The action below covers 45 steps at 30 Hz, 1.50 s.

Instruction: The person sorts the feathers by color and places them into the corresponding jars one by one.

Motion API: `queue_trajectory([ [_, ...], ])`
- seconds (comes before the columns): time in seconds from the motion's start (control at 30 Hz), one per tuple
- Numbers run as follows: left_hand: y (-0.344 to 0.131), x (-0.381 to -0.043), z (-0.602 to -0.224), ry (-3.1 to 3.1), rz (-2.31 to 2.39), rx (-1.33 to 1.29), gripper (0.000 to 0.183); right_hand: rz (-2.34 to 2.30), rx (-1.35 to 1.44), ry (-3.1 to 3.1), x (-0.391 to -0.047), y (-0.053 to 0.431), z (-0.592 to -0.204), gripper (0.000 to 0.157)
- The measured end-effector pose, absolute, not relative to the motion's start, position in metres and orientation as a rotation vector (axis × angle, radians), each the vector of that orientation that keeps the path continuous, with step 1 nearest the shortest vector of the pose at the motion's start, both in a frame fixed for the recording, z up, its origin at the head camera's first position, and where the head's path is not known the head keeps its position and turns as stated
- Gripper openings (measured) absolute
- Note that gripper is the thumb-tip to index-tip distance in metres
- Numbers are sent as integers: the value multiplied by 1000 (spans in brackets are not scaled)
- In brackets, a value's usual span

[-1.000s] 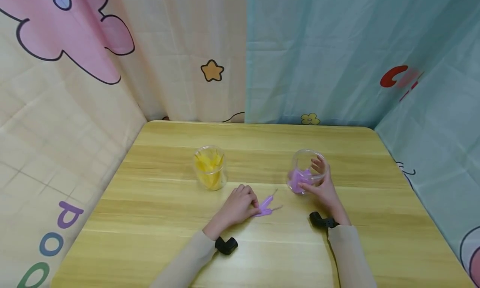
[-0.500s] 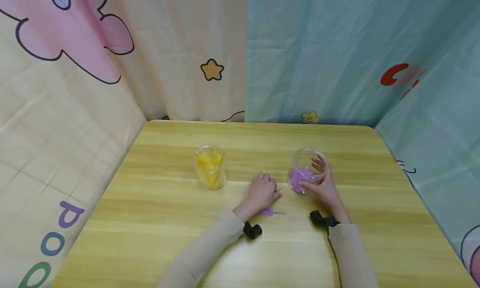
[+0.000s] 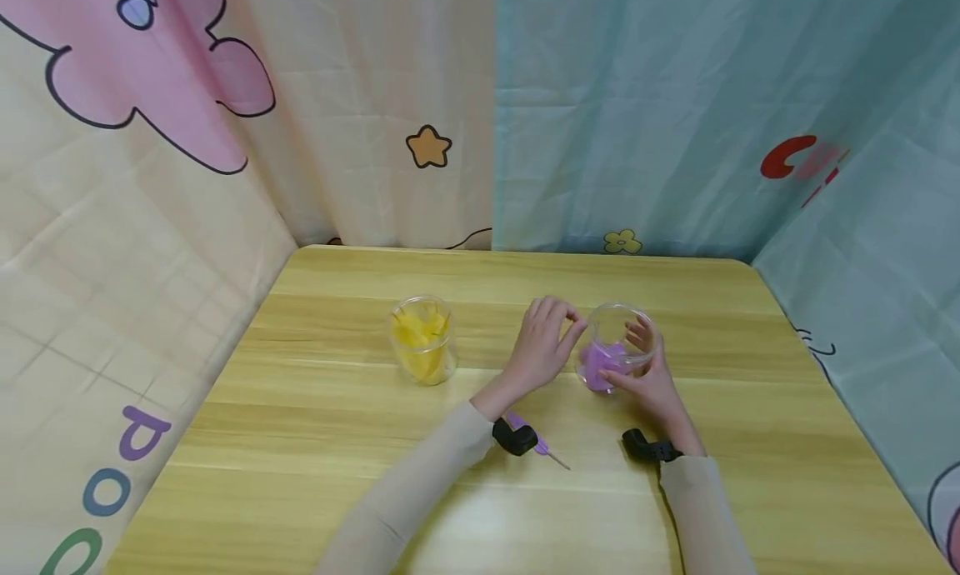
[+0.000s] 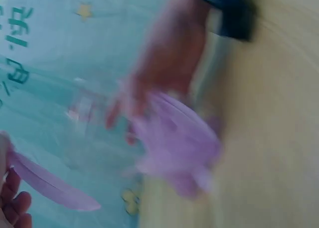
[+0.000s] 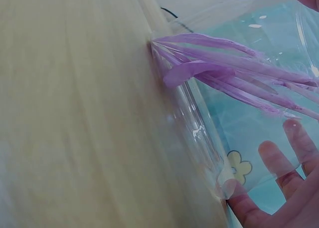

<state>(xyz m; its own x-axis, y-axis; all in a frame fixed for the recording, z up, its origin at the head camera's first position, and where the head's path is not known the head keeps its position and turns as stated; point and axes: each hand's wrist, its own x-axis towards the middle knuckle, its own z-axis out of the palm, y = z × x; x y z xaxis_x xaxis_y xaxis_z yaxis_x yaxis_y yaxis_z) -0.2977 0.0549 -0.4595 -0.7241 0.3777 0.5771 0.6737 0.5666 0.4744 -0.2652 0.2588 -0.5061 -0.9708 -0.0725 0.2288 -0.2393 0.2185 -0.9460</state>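
Note:
My left hand [image 3: 542, 342] is raised beside the clear cup on the right, and it pinches a purple feather [image 4: 55, 188], plainly seen in the left wrist view. That cup [image 3: 617, 318] stands on the table with several purple feathers [image 3: 597, 365] inside. Around its right side, the fingers and thumb of my right hand [image 3: 651, 383] grip the wall. In the right wrist view, the feathers [image 5: 224, 78] fan out behind the clear plastic. Another purple feather [image 3: 542, 448] lies on the table, partly covered by the left wrist's camera.
A second clear cup [image 3: 438, 370] holding yellow feathers [image 3: 420, 333] stands to the left on the wooden table [image 3: 315, 442]. Printed curtains [image 3: 360, 100] close in the back and sides of the table.
From the two feathers on the table, my left hand has picked up one and moved away and rightward toward the right cup. The other feather has turned. My right hand stays on its cup.

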Motion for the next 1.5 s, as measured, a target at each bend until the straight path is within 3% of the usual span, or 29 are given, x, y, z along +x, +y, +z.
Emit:
queue_trajectory([
  [0.17,86,-311,-426,-2154,-1483,-939,13,1883,272,-2342,-262,261,-512,97],
  [0.3,106,-315,-425,-2117,-1581,-991,11,1888,266,-2345,-257,260,-519,98],
  [0.53,111,-306,-452,-2314,-1115,-1065,12,1840,286,-2394,-247,256,-528,98],
  [0.77,85,-288,-470,-2498,-732,-1083,20,1860,361,-2346,-248,255,-531,95],
  [0.93,48,-267,-482,-2388,-666,-1351,19,1891,349,-2321,-247,252,-533,98],
  [1.07,20,-248,-500,-2450,-494,-1634,38,1868,333,-2328,-248,252,-528,100],
  [1.2,4,-235,-513,-2581,-346,-1748,57,1825,334,-2347,-251,255,-521,100],
  [1.5,10,-236,-518,-2634,-322,-1765,34,1816,324,-2335,-259,259,-511,101],
])
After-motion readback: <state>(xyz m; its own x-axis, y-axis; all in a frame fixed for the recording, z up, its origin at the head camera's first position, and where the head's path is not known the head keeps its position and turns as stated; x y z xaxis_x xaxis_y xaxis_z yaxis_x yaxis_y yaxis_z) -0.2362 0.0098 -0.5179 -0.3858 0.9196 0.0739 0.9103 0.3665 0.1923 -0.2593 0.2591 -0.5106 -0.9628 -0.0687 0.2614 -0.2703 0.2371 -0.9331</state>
